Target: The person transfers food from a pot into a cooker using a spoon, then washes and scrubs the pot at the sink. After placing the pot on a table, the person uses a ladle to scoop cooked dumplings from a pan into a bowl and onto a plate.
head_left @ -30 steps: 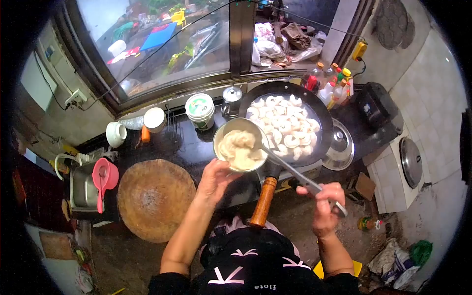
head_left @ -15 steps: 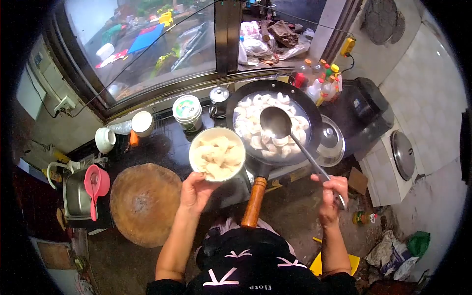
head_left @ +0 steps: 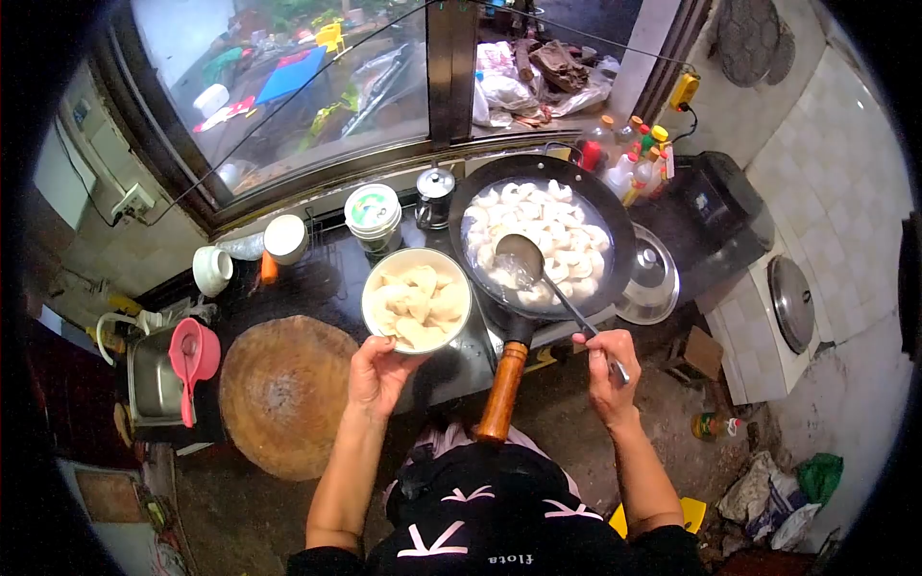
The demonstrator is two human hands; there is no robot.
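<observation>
My left hand (head_left: 377, 376) grips the lower rim of a white bowl (head_left: 369, 322), which holds a heap of dumplings (head_left: 419, 302). In my right hand (head_left: 612, 372) is the handle of a metal ladle (head_left: 520, 259). The ladle's bowl is dipped into the liquid at the left part of a black wok (head_left: 619, 216). Many pale dumplings (head_left: 528, 206) float in that liquid. The wok's wooden handle (head_left: 501, 394) points toward my body, between my two arms.
A round wooden board (head_left: 285, 398) lies left, beside a sink (head_left: 157, 384) with a pink dipper (head_left: 195, 353). Behind the bowl stand a lidded tub (head_left: 373, 216) and a metal pot (head_left: 435, 197). Bottles (head_left: 636, 168) and a glass lid (head_left: 650, 278) are right of the wok.
My right hand has moved left and slightly up, bringing the ladle from above the wok's middle down into the liquid at its left. The bowl has shifted slightly left in view.
</observation>
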